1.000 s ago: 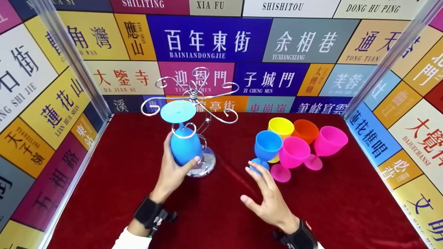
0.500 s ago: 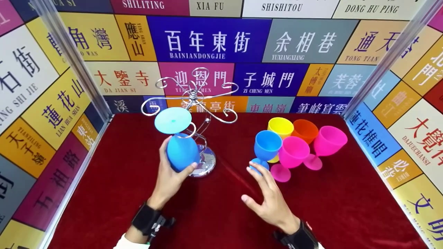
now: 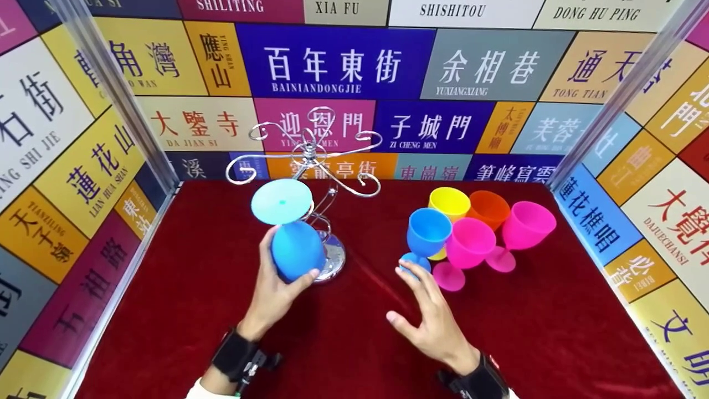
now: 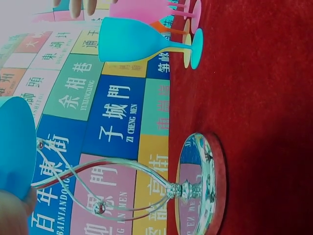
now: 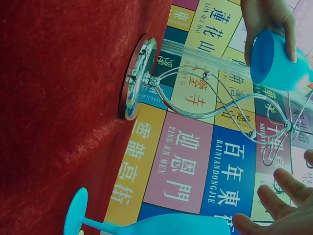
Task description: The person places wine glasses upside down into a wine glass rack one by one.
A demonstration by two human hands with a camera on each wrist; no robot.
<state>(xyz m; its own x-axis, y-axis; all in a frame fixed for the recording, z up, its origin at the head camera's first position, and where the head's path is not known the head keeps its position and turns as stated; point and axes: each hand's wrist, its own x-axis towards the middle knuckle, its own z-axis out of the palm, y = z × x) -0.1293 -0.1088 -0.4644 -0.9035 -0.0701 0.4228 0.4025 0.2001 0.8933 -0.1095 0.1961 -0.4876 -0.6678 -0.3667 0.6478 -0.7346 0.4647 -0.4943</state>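
Observation:
My left hand [image 3: 271,296] grips a blue plastic goblet [image 3: 299,252] by its bowl, upside down with its foot uppermost. In the right wrist view the mouth of this goblet [image 5: 264,58] faces the table, raised well above the cloth. Right behind it stands a chrome stemware rack [image 3: 334,255] with a round base and curled wire arms; the goblet hides part of its stem in the head view. My right hand [image 3: 435,327] hovers with spread, relaxed fingers, fingertips overlapping the foot of an upright blue goblet [image 3: 429,231].
Beside the upright blue goblet cluster a yellow goblet [image 3: 450,202], an orange goblet [image 3: 490,208], a front pink goblet [image 3: 471,244] and another pink goblet [image 3: 529,224], all upright. A dark red cloth [image 3: 343,343] covers the table. Sign-printed panels [image 3: 343,61] enclose the back and sides.
My left hand has lowered the inverted goblet toward me, away from the rack's front wire loop, its foot tilting more into view. The right hand has barely moved.

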